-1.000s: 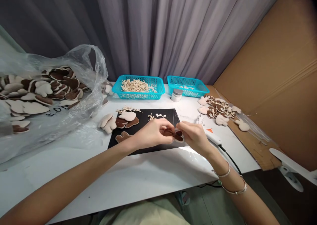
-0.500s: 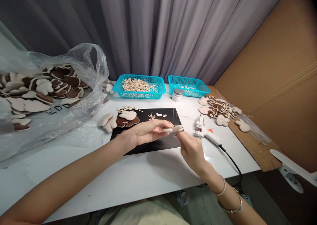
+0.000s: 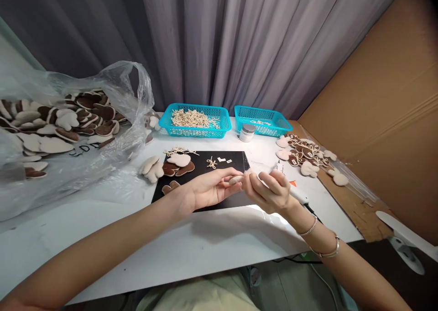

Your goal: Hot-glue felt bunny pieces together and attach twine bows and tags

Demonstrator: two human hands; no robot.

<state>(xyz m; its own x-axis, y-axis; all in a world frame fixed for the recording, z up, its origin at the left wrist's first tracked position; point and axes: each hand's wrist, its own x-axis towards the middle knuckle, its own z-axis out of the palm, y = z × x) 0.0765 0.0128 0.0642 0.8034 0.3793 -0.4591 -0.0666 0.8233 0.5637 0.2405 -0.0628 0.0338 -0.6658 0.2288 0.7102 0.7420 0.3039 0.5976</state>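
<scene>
Over the black mat (image 3: 212, 202), a pale plush patch (image 3: 235, 180) is pinched between the fingers of my left hand (image 3: 214, 185). My right hand (image 3: 268, 190) grips the right end of the same patch, its fingers curled and largely covering it. On the mat behind them lie a cord bow (image 3: 212, 163) and small white labels (image 3: 229, 161). Brown and cream plush patches (image 3: 178, 166) rest at the mat's left, with one more brown patch (image 3: 170, 187) near my left wrist. A white glue gun (image 3: 298, 194) is partly hidden behind my right hand.
A clear plastic bag (image 3: 78, 165) full of plush patches stands at left. At the back are a teal basket (image 3: 195, 132) of cord bows, another teal basket (image 3: 289, 129) and a lidded jar (image 3: 247, 134). Patches with bows (image 3: 308, 152) are piled at right, by a cardboard wall (image 3: 383, 73).
My right hand has turned over, its curled fingers now facing up, and covers more of the patch and the glue gun. My left hand keeps its hold. The view has shifted slightly.
</scene>
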